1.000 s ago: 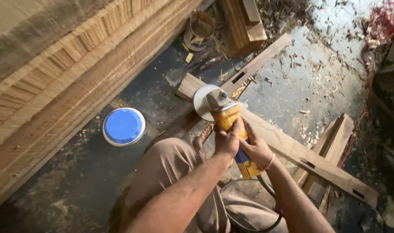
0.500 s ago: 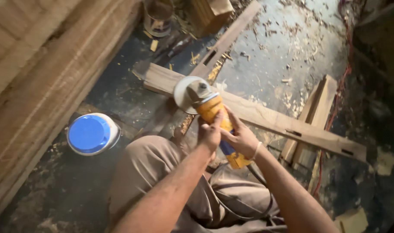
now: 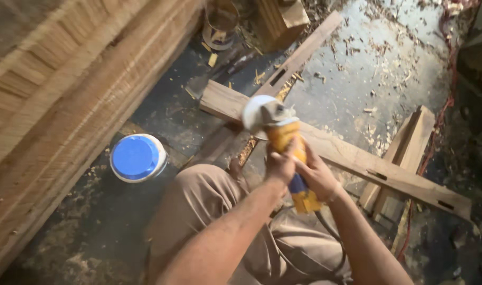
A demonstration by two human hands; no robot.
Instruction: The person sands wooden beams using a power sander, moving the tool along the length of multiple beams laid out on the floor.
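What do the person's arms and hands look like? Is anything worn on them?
Both forearms are bare, with no sleeves or gloves in view. The left hand wears nothing. The right hand has a thin, pale band round its wrist. Loose tan trousers cover the legs.

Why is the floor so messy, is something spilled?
Yes: pale wood chips and shavings lie scattered over the grey concrete floor, thickest at the top right. Both hands hold the yellow angle grinder over the long brown wooden plank.

blue-lidded tub [image 3: 138, 158], metal can [image 3: 220, 24]
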